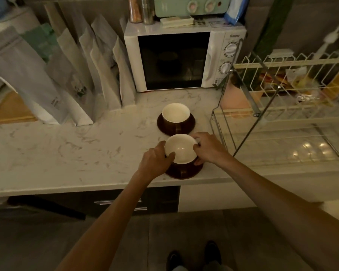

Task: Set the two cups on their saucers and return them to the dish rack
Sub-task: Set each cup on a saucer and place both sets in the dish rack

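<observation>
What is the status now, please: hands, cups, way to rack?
Left hand and right hand grip near white-lined brown cup on its brown saucer. Far matching cup on saucer, untouched. White wire dish rack at right, nothing between.

Counter (pixel 67 153) | near saucer (pixel 184 174) at front edge | far saucer (pixel 190 124) mid-depth | microwave (pixel 184 59), paper bags (pixel 76 75) along back | dish rack (pixel 282 122) at right end

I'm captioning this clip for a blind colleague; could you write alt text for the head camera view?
Two bare hands, left hand and right hand, grip a brown cup with a white inside over a dark brown saucer near the marble counter's front edge. Behind it a matching cup sits on its saucer, before a white microwave; a white wire dish rack stands right.
</observation>
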`<state>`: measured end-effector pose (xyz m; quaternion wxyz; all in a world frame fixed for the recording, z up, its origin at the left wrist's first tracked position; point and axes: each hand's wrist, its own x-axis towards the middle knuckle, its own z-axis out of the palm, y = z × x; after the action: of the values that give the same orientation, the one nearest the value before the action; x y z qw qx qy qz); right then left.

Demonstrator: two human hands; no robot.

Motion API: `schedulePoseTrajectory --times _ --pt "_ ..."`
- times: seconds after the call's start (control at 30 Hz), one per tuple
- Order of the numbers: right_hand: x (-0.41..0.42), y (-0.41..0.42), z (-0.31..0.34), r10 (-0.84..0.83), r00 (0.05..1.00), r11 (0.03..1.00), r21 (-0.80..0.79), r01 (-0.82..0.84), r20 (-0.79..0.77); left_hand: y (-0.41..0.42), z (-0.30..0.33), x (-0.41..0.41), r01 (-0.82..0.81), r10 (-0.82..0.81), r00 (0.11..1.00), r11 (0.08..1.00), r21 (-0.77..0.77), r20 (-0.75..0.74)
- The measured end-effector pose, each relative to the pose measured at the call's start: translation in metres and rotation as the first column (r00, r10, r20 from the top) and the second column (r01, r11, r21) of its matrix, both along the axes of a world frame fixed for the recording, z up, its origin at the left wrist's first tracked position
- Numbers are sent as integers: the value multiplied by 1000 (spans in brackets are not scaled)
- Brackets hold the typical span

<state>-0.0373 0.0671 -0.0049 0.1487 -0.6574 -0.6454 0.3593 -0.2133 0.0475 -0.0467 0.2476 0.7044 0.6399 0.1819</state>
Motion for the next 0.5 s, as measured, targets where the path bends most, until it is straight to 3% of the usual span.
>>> schedulePoseTrajectory --times 0.5 --pt "4 2 -12 5 999 999 -35 -6 -33 -1 -9 3 -49 49 999 999 -11 5"
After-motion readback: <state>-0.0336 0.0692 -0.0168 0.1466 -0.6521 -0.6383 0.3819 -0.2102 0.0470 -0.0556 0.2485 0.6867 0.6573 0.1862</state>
